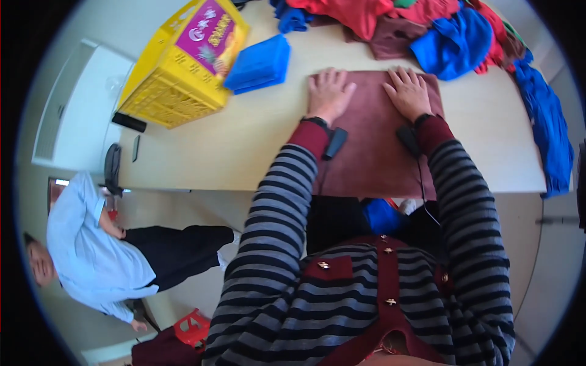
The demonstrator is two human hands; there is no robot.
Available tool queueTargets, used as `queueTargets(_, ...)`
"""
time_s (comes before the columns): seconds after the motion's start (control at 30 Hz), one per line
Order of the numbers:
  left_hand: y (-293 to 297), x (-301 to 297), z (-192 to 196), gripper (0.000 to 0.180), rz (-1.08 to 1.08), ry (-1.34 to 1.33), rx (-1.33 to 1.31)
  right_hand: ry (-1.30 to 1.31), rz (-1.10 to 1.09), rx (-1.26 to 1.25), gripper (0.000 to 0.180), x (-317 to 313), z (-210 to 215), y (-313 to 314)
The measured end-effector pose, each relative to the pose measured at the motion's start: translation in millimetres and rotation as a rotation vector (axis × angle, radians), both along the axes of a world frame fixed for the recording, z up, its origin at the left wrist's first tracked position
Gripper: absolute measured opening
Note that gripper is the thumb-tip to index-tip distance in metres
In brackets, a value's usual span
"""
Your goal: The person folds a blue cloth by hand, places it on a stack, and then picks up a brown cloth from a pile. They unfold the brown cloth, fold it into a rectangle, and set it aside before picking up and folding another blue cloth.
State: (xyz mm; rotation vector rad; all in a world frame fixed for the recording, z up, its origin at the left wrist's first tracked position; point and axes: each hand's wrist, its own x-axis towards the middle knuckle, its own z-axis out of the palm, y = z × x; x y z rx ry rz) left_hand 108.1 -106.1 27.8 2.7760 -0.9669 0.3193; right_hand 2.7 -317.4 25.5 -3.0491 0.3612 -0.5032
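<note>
A brownish-red cloth (372, 140) lies flat on the table, its near edge reaching the table's front edge. My left hand (329, 94) rests palm down near its far left corner, fingers stretched out. Near the far right corner, my right hand (409, 93) presses flat on the same cloth with its fingers spread. Neither hand grips anything. Black devices are strapped at both wrists, and a thin cable runs from the right one.
Left of the cloth sits a folded blue cloth stack (259, 64) beside a yellow plastic basket (177, 73). A heap of red, blue and brown cloths (397, 24) covers the table's far side. Blue cloth (546, 128) hangs at the right edge. A person (101, 232) stands at left.
</note>
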Motion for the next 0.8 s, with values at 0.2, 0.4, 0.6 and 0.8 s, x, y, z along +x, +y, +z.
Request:
queueTargets(0.2, 14, 11, 0, 0.067, 0.109, 0.108, 0.006, 0.036, -0.096, -0.015, 0.057, -14, 0, -36)
queueTargets(0.4, 40, 17, -9, 0.069, 0.175, 0.115, -0.059, -0.012, -0.174, 0.058, 0.056, -35, -8, -51)
queueTargets(0.6, 62, 4, -9, 0.067, 0.3, 0.103, -0.038, 0.102, -0.254, 0.099, 0.055, -69, 5, -67)
queueTargets(0.8, 21, -23, 8, 0.065, 0.044, -0.17, 0.04, -0.06, -0.058, 0.026, 0.053, -56, 16, -44)
